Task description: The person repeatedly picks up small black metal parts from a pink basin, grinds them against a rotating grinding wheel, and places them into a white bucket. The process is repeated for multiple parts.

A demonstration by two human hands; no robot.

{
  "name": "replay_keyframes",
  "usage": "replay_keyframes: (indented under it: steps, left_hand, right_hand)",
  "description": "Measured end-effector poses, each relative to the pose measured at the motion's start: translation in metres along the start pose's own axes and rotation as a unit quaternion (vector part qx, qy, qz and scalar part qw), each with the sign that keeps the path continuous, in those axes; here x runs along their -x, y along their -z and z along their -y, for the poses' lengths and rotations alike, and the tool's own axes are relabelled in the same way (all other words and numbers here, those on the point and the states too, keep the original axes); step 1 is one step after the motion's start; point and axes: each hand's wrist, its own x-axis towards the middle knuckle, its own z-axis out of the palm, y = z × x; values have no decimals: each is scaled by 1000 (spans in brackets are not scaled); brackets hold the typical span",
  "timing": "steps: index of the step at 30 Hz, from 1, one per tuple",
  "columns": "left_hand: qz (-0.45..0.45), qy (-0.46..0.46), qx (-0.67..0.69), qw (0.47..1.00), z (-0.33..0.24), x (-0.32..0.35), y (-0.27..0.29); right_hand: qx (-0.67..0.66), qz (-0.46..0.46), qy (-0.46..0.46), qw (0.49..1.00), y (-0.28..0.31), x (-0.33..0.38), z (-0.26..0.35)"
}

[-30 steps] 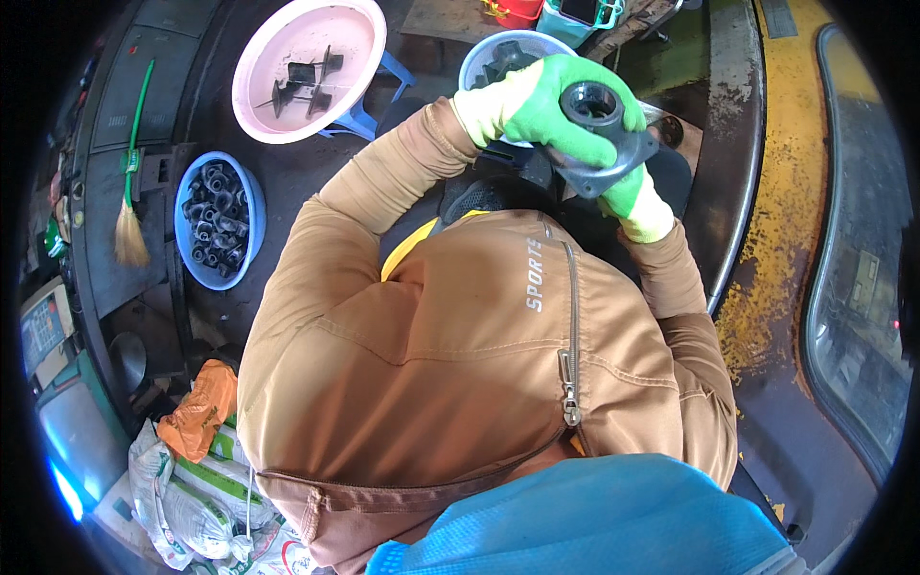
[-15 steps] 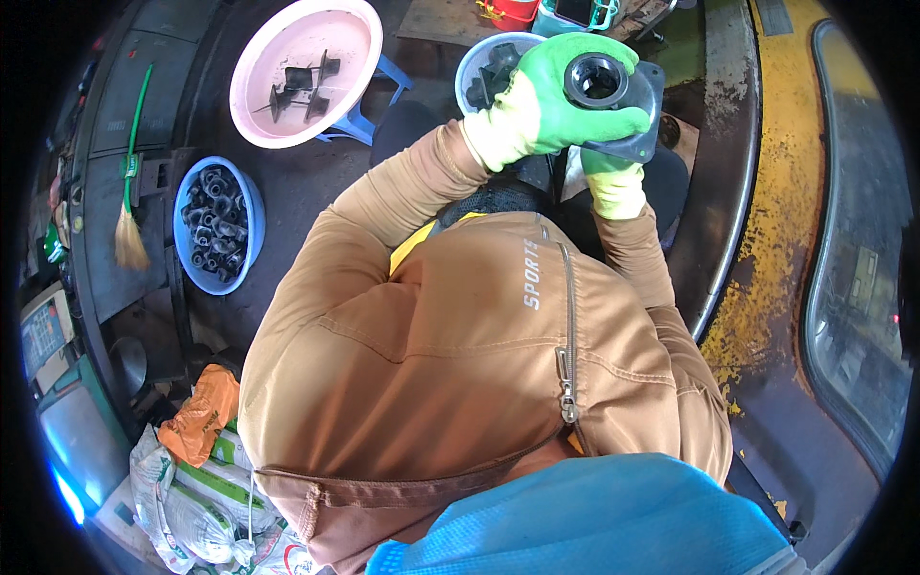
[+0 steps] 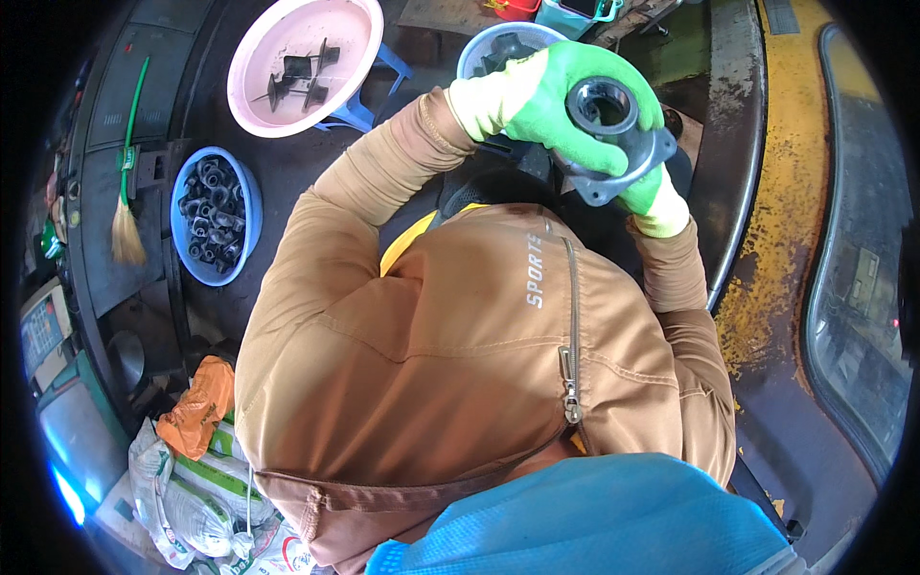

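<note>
Both of my hands wear green gloves with pale yellow cuffs. They hold a black flanged fitting [image 3: 652,153] with a round open collar and lobed corners, up at the top right of the view. My left hand [image 3: 546,105] is closed round the collar, with fingers over the far side and thumb on the near side. From below, my right hand [image 3: 644,195] supports the flange; most of its fingers are hidden behind the part. Just behind my left hand, a pale blue basin [image 3: 467,65] holds dark pieces.
A pink basin [image 3: 251,57] with several thin black scraps rests on a blue stool [image 3: 356,117]. A blue tub [image 3: 253,216] of black fittings stands at left, near a broom [image 3: 126,230]. Sacks [image 3: 206,503] lie lower left. Worn yellow machinery [image 3: 781,230] borders the right.
The flanged fitting has turned and tilted in my hands, so its lobed corners now show. Both hands have shifted slightly right and down.
</note>
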Motion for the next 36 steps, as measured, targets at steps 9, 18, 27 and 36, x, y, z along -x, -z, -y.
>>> replay_keyframes:
  steps: [9, 18, 27, 36]
  left_hand:
    - [280, 7, 176, 944, 21, -20, 13]
    - [-213, -28, -166, 962, 24, -5, -12]
    - [-157, -72, -151, 973, 13, 3, -6]
    - [118, -40, 53, 991, 15, 3, 3]
  right_hand:
    - [203, 8, 140, 969, -21, -16, 3]
    - [66, -200, 89, 974, -17, -37, -24]
    - [11, -151, 90, 984, -20, -31, 6]
    - [184, 126, 158, 962, 5, -8, -10]
